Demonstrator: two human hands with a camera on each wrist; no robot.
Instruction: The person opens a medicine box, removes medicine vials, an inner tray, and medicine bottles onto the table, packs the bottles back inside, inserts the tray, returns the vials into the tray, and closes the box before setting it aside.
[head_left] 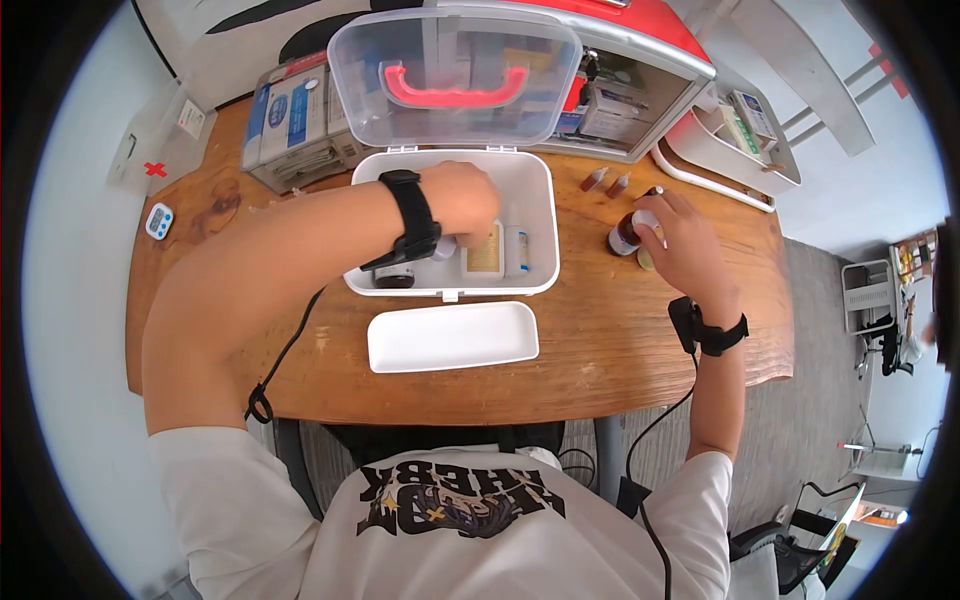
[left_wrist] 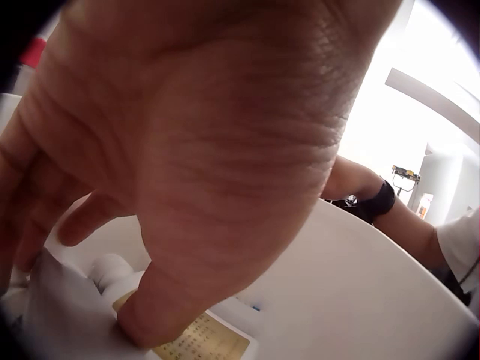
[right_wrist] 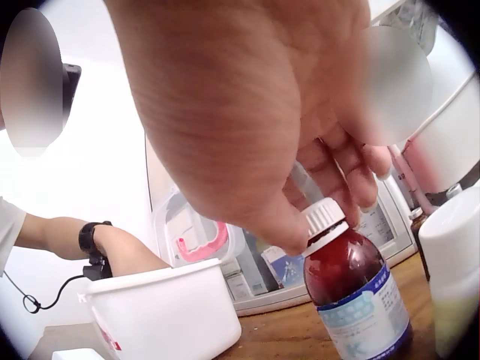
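Note:
My left hand [head_left: 460,200] reaches down into a white plastic box [head_left: 548,270]. Its thumb and fingers lie around a blurred white object [left_wrist: 71,315], whose kind does not show. A yellow-labelled packet [head_left: 484,255], a small white-and-blue tube [head_left: 523,250] and a dark bottle [head_left: 394,276] lie on the box floor near this hand. Over the table to the right, my right hand [head_left: 685,240] pinches the ribbed white cap [right_wrist: 324,223] of a brown medicine bottle [right_wrist: 352,277] with a blue-and-white label. The bottle stands upright. A white bottle [right_wrist: 454,262] is close beside it.
The box's clear lid [head_left: 455,70] with a red handle stands open behind. In front sits a white tray [head_left: 453,338]. Two small dark-red vials [head_left: 606,183] stand behind the brown bottle. Cartons [head_left: 295,120], a cabinet [head_left: 640,85] and a white bin [head_left: 740,165] line the back.

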